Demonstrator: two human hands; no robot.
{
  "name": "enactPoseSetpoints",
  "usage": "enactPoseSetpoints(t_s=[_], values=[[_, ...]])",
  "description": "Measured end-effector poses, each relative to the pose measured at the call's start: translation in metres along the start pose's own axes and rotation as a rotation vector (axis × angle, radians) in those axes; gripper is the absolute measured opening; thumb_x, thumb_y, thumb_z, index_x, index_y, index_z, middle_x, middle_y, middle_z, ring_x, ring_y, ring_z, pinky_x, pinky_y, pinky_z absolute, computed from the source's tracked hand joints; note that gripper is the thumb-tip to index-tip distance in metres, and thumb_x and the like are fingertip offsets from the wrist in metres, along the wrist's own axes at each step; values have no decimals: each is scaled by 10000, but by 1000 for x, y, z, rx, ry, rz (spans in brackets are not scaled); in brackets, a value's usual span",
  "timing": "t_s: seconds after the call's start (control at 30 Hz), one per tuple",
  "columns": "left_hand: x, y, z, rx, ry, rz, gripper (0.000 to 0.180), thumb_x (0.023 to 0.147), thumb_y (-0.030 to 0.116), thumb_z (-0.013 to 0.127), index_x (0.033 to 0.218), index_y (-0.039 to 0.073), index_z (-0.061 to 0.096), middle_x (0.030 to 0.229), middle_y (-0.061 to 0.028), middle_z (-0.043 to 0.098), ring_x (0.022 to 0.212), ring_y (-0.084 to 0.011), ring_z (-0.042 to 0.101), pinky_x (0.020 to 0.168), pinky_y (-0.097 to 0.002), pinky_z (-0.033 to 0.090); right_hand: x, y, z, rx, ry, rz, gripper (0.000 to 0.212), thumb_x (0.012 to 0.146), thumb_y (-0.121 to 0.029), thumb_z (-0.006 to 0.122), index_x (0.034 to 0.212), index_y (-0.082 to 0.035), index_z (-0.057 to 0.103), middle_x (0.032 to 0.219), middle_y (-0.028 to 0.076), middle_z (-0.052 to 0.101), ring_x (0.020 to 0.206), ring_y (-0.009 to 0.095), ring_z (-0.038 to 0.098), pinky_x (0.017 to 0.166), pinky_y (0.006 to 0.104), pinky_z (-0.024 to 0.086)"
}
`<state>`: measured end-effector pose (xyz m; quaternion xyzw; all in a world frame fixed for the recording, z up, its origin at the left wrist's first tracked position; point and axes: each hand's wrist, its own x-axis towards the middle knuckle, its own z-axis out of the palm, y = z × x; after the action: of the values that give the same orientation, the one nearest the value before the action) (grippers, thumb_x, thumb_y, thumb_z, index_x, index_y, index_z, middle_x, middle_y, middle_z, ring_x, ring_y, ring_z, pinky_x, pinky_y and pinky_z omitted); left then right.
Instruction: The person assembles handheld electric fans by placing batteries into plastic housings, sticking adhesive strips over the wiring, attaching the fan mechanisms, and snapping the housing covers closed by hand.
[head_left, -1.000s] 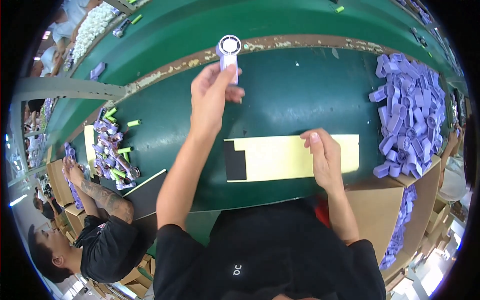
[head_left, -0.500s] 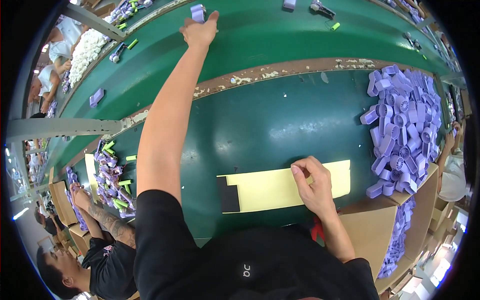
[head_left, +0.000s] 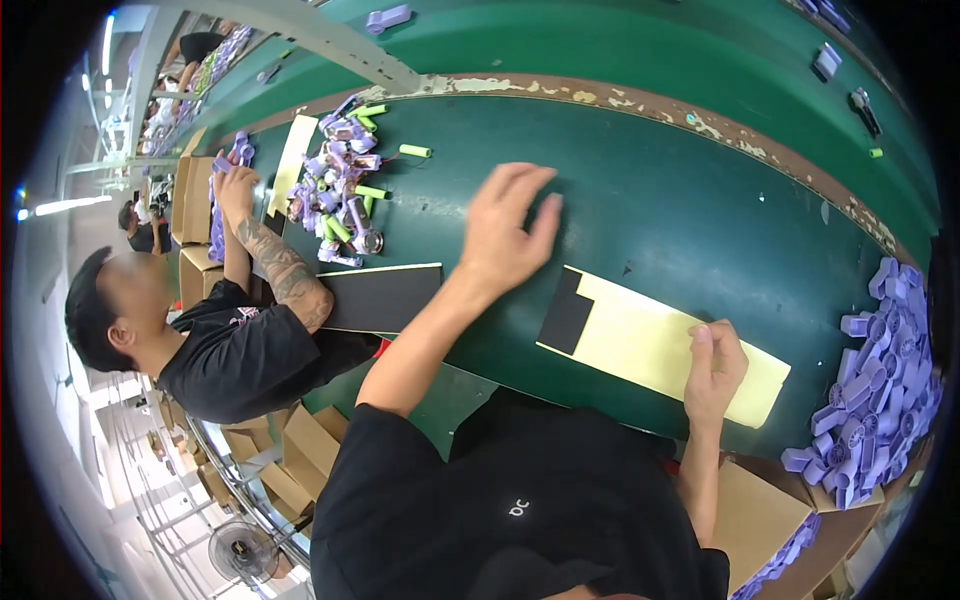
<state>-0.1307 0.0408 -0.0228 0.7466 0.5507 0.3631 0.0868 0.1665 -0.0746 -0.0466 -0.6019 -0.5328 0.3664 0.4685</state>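
My left hand (head_left: 505,228) is over the dark green tabletop (head_left: 480,140), fingers and thumb apart, with nothing visible in it. To its right lies a pale yellow backing sheet (head_left: 650,335) with a black patch (head_left: 566,313) at its left end. My right hand (head_left: 716,368) is over the right part of this sheet, fingers curled and thumb against them. Whatever it may pinch is too small or hidden to make out.
Purple plastic housings (head_left: 870,390) are heaped at right, above a cardboard box (head_left: 765,520). At left are tangled purple assemblies with green cylinders (head_left: 345,185), a black sheet (head_left: 385,298) and a co-worker (head_left: 230,340). A metal post (head_left: 330,45) crosses above the belt (head_left: 600,45).
My left hand has drawn back from a purple part on the belt to above the table. My right hand stays at the yellow sheet, fingers curled. The view has swung left.
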Motion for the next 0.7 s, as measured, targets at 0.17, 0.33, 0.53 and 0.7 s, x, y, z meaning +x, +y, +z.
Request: enactPoseSetpoints(t_s=[0.17,0.33,0.53,0.7], values=[[10,-80,-86,756,30,-17,356,839,7,666,1195,12,677,1243,-175,650,1239,-399,587,1049,-520,460,-8,-9,4,-42,-16,9,179,996,-51,661,843,15,599,760,50,562,693,130,483,641,286,384],[17,-136,-132,1092,-199,-82,187,875,73,635,1013,75,761,1143,-123,724,1198,-355,616,1009,-515,456,-8,-24,15,-16,-40,-64,174,991,-27,662,839,18,591,745,42,546,676,119,479,627,274,382],[24,-136,-129,968,-74,19,249,877,105,663,1111,100,747,1108,-121,733,1109,-331,667,1040,-495,460,-10,-29,21,-30,-47,-78,175,983,-13,671,833,25,589,735,43,539,654,117,476,606,274,386],[22,-156,-136,929,-247,-18,235,889,90,667,1114,102,737,998,-94,731,985,-309,703,904,-450,515,-6,-35,20,-38,-74,-94,181,982,-18,675,830,25,586,731,48,534,648,121,477,603,276,389]])
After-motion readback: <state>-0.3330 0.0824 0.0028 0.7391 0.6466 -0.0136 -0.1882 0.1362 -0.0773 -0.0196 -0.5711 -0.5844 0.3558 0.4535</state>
